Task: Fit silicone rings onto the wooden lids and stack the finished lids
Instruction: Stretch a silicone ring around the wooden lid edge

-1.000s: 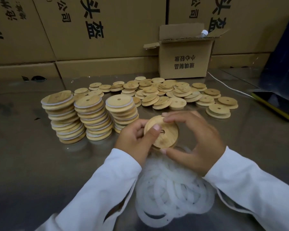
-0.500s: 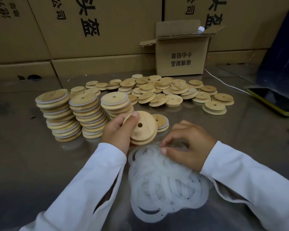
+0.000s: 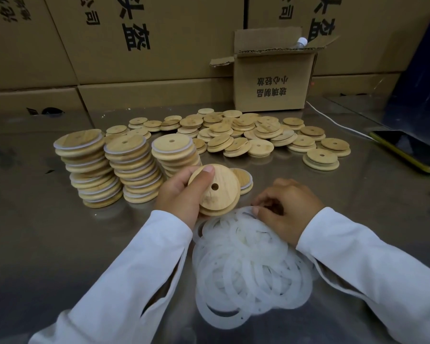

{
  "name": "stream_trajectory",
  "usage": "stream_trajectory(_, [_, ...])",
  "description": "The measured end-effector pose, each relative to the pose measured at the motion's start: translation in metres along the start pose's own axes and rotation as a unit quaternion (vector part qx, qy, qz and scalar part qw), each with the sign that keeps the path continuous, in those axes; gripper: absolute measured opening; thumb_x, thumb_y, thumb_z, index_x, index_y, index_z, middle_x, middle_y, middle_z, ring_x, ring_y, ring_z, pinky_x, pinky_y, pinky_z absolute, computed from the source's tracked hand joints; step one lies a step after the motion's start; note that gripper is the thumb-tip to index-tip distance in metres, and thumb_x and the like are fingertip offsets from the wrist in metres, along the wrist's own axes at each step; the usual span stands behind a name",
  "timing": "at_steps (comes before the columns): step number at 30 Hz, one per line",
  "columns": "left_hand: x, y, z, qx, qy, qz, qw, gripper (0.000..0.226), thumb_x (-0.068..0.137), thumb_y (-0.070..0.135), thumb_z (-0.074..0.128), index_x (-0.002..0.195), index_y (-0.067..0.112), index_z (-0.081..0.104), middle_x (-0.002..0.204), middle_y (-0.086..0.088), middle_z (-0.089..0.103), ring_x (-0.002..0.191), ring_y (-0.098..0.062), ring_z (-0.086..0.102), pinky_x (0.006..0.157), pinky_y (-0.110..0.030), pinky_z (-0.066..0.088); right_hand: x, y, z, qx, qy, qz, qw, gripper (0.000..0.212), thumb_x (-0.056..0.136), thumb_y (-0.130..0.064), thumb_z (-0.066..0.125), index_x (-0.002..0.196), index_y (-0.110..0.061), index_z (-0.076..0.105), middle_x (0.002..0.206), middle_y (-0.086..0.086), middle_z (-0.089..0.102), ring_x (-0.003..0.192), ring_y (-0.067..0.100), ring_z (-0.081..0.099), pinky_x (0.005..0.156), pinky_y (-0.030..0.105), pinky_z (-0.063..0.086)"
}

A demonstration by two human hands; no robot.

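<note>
Table, near-centre: ring pile, btwn the two forearms. L hand holds one lid tilted, just above pile's far-L edge. R hand at pile's far edge, curled fingers pinching into the rings. One lid flat just behind held lid. Three lid stacks side by side, L of hands. Loose lids spread behind, centre to R. Small carton behind those; bottle inside. Big cartons along back. Phone far R.
</note>
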State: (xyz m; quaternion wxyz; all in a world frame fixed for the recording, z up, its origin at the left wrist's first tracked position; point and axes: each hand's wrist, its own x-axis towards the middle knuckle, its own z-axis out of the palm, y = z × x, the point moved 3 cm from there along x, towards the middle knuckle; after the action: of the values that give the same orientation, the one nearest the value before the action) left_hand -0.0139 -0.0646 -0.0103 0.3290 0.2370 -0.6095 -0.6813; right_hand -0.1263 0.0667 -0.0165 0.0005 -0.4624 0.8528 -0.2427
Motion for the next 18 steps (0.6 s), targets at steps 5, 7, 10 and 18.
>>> stream_trajectory(5, [-0.002,0.001,0.002,0.006,-0.003,0.006,1.000,0.028,0.085,0.025,0.060,0.061,0.032,0.072,0.064,0.009,0.067,0.075,-0.017,0.063,0.064,-0.033,0.053,0.001,-0.002,-0.002,0.056,-0.008,0.038,0.998,0.007,0.079,-0.032,0.067,0.073,-0.032,0.063,0.079,-0.013,0.049,0.088,0.010,0.050,0.079,0.026,0.044])
stream_trajectory(7, [-0.002,0.001,0.002,0.010,-0.002,0.010,1.000,0.028,0.085,0.024,0.060,0.061,0.031,0.072,0.066,0.007,0.067,0.078,-0.020,0.062,0.074,-0.040,0.052,0.000,0.001,-0.001,0.092,-0.012,0.060,0.994,0.018,0.076,-0.029,0.070,0.063,-0.034,0.059,0.080,-0.012,0.052,0.087,0.011,0.052,0.082,0.029,0.046])
stream_trajectory(10, [-0.002,0.001,0.001,0.014,-0.004,0.011,1.000,0.023,0.085,0.024,0.060,0.066,0.027,0.072,0.082,-0.005,0.069,0.093,-0.030,0.063,0.091,-0.051,0.049,-0.002,0.002,-0.003,0.135,-0.007,0.073,0.988,0.020,0.076,-0.025,0.070,0.062,-0.031,0.057,0.077,-0.011,0.058,0.082,0.010,0.056,0.079,0.027,0.048])
stream_trajectory(18, [0.001,-0.004,-0.001,-0.035,0.005,-0.008,0.999,0.022,0.087,0.026,0.058,0.070,0.030,0.072,0.092,-0.009,0.069,0.098,-0.034,0.063,0.079,-0.052,0.054,-0.006,-0.011,-0.024,0.507,0.078,0.031,0.858,0.013,0.073,-0.013,0.066,0.084,-0.019,0.066,0.064,-0.003,0.071,0.066,0.004,0.065,0.067,0.013,0.050])
